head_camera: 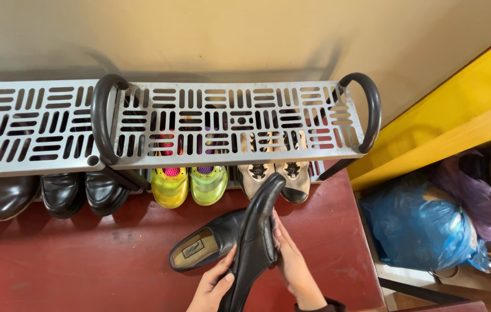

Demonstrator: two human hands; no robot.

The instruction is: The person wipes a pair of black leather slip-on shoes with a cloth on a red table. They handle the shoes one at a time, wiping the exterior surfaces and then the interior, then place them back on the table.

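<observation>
Both hands (257, 271) grip black shoe (257, 231) w/ toe probably near rack edge (222, 162).

A red floor (72, 260) carries a black slip-on shoe (205, 245) near the middle. Behind it stands a metal shoe rack (228, 124), with black shoes (78, 193) left, yellow-green sneakers (189, 186) centre and beige shoes (274, 176) right on its lower tier.

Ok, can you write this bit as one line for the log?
left hand: holds black shoe | right hand: holds same shoe | second black shoe: on red floor | shoe rack: behind
</observation>
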